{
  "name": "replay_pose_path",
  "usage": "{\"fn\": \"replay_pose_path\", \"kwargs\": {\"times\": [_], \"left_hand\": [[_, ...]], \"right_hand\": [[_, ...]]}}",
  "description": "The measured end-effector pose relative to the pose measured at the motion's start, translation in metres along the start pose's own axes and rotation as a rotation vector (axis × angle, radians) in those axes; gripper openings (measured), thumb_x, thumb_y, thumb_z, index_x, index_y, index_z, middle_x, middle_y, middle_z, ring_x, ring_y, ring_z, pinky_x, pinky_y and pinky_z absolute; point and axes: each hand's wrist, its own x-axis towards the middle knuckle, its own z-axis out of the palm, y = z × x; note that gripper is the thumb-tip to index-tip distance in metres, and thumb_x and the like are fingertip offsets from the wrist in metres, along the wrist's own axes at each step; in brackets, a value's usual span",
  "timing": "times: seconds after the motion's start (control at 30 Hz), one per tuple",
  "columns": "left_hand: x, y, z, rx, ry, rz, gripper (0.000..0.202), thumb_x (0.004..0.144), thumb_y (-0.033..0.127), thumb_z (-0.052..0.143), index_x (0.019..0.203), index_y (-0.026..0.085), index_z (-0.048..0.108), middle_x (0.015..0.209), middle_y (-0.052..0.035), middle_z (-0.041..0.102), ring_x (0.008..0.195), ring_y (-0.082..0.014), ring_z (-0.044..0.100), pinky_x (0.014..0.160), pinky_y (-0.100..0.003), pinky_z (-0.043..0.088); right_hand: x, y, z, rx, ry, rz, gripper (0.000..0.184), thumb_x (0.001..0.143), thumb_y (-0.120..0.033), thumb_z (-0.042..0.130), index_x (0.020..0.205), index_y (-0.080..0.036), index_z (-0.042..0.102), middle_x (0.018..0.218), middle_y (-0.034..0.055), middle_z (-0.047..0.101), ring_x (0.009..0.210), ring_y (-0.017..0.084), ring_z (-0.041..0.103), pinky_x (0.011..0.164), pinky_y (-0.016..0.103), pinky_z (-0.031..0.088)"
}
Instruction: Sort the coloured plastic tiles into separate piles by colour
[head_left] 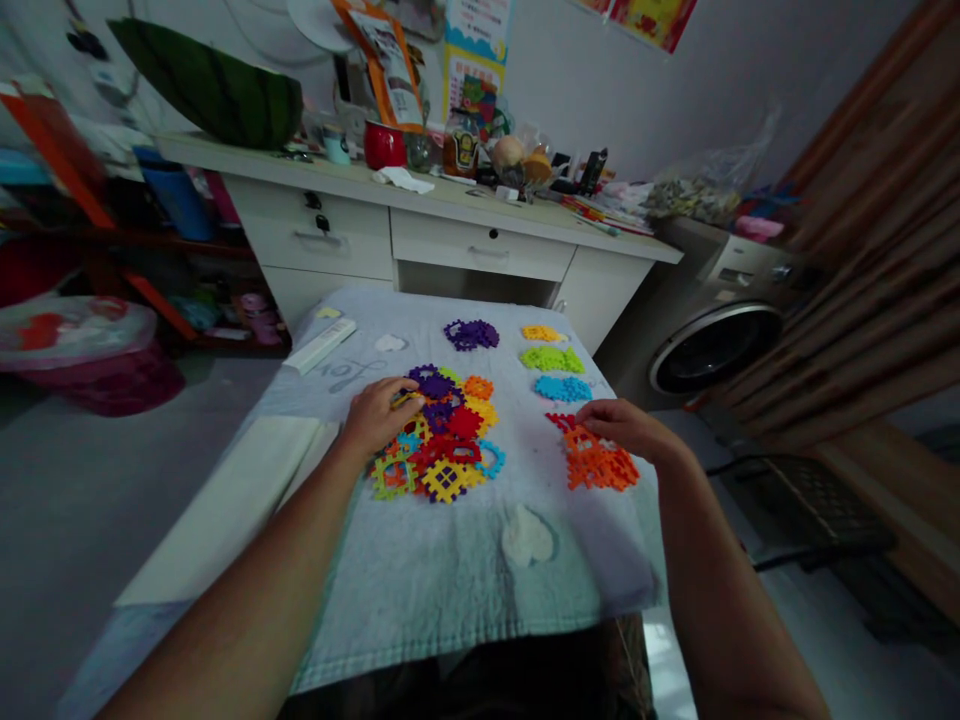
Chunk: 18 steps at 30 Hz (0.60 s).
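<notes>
My left hand rests at the left side of a mixed pile of plastic interlocking pieces, its thumb and forefinger apart over the purple and yellow ones. The pile holds purple, red, yellow, orange, green and blue pieces. My right hand is at the right of the table, its fingertips together on a red interlocking piece. Just below that hand lies a heap of orange pieces. Behind it are groups of blue pieces, green pieces and yellow pieces. Purple pieces sit farther back.
A pale cloth with heart shapes covers the table. A long white box lies at its back left. Beyond stands a cluttered white desk with a cut watermelon. A washing machine is at the right.
</notes>
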Motion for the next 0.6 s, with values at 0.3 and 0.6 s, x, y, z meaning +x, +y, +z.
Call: {"fn": "replay_pose_path", "kwargs": {"times": [0.3,0.6], "left_hand": [[0.0,0.006,-0.003,0.007,-0.029,-0.032,0.043,0.079,0.054,0.052,0.106,0.024,0.067,0.116,-0.0053,0.069,0.111,-0.0251,0.06,0.102,-0.039,0.043],[0.0,0.001,-0.001,0.023,-0.038,-0.008,0.044,0.08,0.054,0.051,0.107,0.023,0.067,0.115,-0.0056,0.068,0.111,-0.0247,0.06,0.101,-0.038,0.044]], "right_hand": [[-0.014,-0.003,0.023,-0.169,-0.045,-0.055,0.018,0.078,-0.022,0.053,0.082,-0.019,0.071,0.08,0.0022,0.066,0.078,0.018,0.058,0.073,0.029,0.046],[-0.003,-0.015,0.035,-0.509,0.069,-0.023,0.022,0.071,-0.005,0.053,0.079,-0.018,0.069,0.086,0.0069,0.067,0.084,0.019,0.058,0.076,0.028,0.042]]}}
